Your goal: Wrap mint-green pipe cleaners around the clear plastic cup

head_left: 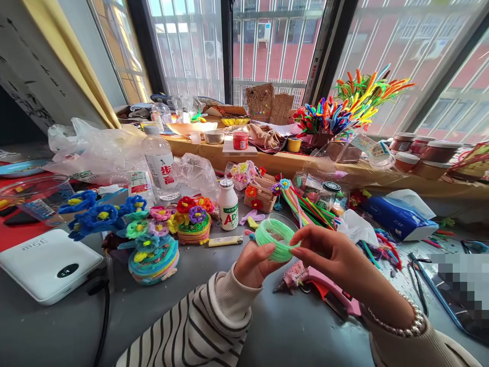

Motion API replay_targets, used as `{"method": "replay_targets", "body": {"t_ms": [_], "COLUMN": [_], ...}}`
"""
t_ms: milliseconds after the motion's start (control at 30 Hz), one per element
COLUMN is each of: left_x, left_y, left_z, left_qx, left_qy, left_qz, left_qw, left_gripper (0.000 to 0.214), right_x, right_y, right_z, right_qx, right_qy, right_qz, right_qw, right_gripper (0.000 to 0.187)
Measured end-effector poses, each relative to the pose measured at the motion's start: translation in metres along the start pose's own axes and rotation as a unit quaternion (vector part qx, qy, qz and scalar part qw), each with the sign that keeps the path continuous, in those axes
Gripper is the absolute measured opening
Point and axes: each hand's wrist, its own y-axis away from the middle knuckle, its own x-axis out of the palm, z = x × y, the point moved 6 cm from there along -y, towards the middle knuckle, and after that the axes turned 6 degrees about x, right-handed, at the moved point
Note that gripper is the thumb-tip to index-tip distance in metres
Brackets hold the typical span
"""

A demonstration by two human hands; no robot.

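Grey table [282,334] below window [275,61]; dark pot [320,140] holds colourful pipe cleaners [324,117]; left hand [252,264] grips green-wrapped clear container [273,250]; right hand [330,255], knuckles up, pinches its edge.

There are two hands [254,265], one green ring [278,253], one pink glue gun [324,280] and one blue tissue pack [389,218].

At my left lies white power bank [34,260], black cable [104,323]; ahead stand water bottle [159,165], drink bottle [228,200]; at my right, tissue pack [395,218].
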Motion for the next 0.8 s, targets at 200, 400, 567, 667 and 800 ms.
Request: {"method": "replay_targets", "body": {"t_ms": [200,400,567,667,800], "left_x": [-0.002,-0.004,-0.006,-0.008,-0.006], "left_y": [-0.001,0.0,0.0,-0.001,0.001], "left_z": [0.001,-0.001,-0.002,-0.004,-0.008], "left_qx": [0.002,0.005,0.008,0.005,-0.011], "left_qy": [-0.001,0.007,0.026,0.036,0.083], "left_qz": [-0.015,-0.032,-0.032,-0.031,-0.003], "left_qw": [1.0,0.999,0.999,0.999,0.997], "left_gripper": [0.028,0.028,0.026,0.027,0.031], "right_x": [0.0,0.003,-0.001,-0.009,-0.021], "right_y": [0.0,-0.001,0.001,0.007,0.017], "right_z": [0.0,-0.001,0.002,0.006,0.006], "right_qx": [0.0,0.01,0.011,0.017,0.031], "right_qy": [0.01,-0.037,-0.038,-0.007,0.044], "right_qz": [-0.003,-0.005,-0.016,-0.028,-0.023], "right_qw": [1.0,0.999,0.999,0.999,0.998], "right_gripper": [0.022,0.03,0.039,0.04,0.027]}}
